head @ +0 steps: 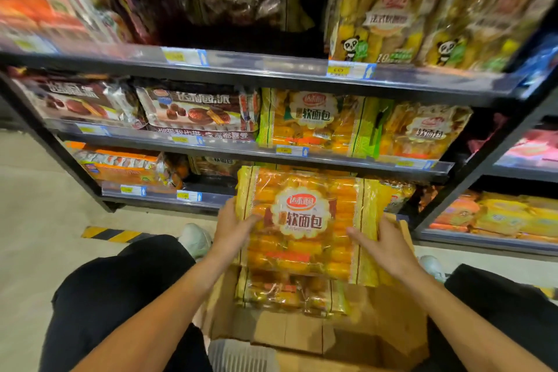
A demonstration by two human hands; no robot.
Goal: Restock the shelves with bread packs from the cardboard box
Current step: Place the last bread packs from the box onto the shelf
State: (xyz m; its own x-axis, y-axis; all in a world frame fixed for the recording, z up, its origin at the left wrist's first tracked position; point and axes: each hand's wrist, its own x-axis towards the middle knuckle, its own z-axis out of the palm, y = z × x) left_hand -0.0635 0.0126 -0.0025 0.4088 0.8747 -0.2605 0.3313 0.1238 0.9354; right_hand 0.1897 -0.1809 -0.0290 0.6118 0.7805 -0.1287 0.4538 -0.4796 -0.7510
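Note:
An orange-and-yellow bread pack (305,220) is held upright above the open cardboard box (389,329), in front of the lowest shelf. My left hand (232,228) grips its left edge, thumb over the front. My right hand (383,243) grips its right edge the same way. Another bread pack (290,296) lies inside the box below it. Matching bread packs (317,122) stand on the middle shelf (341,157) just above.
Dark shelving holds chocolate pie packs (193,109) at the middle left and yellow panda bread packs (389,12) at the top right. A second shelf unit (513,220) stands at the right. My knees in black trousers flank the box. A yellow-black floor strip (108,234) lies at the left.

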